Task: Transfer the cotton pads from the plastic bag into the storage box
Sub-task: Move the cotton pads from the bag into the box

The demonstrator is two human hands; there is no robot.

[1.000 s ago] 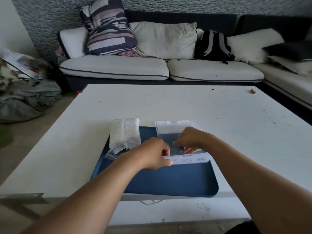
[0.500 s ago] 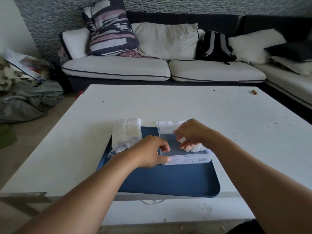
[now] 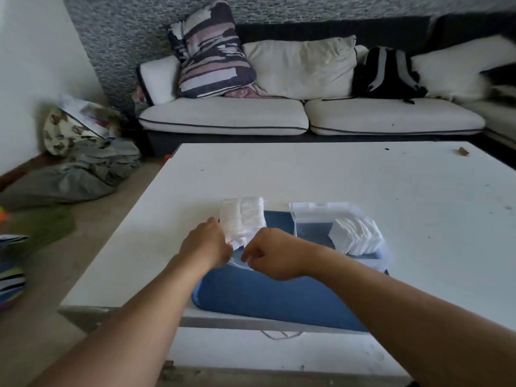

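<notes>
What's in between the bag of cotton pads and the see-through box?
Only a bare strip of the blue tray lies between the plastic bag and the storage box; the head view shows it.

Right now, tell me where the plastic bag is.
The plastic bag lies at the blue tray's far left corner, left of the storage box, both hands at its near end.

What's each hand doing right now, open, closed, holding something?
Left hand: fingers curled, gripping the near end of the plastic bag of cotton pads.
Right hand: fingers curled at the bag's near edge, apparently pinching it.
</notes>
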